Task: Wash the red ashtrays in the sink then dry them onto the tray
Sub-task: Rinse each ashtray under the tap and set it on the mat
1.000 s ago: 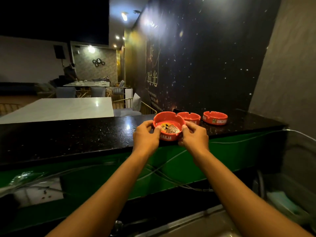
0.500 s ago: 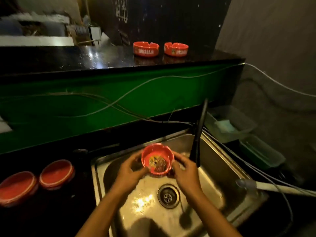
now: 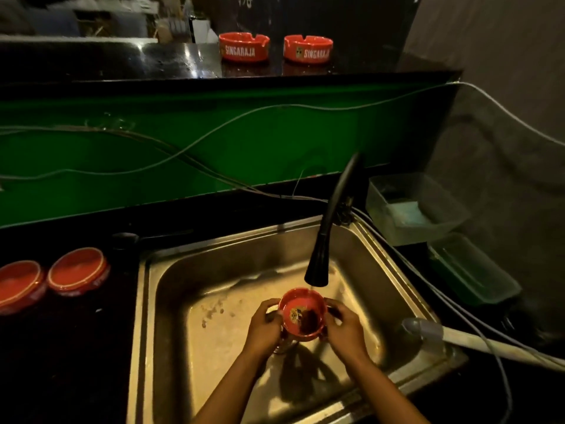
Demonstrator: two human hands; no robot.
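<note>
I hold a red ashtray with dark ash inside over the steel sink, just under the spout of the black tap. My left hand grips its left side and my right hand grips its right side. Two more red ashtrays, one beside the other, stand upright on the black bar top above. Two red ashtrays lie upside down on the dark counter left of the sink, the nearer and the farther.
A green panel with loose cables runs behind the sink. Two clear plastic tubs, one behind the other, sit at the right. A white-handled tool lies across the sink's right rim.
I lifted the ashtray off the bar top, carried it down into the sink, then moved it right under the tap spout. My view dropped from the bar to the sink.
</note>
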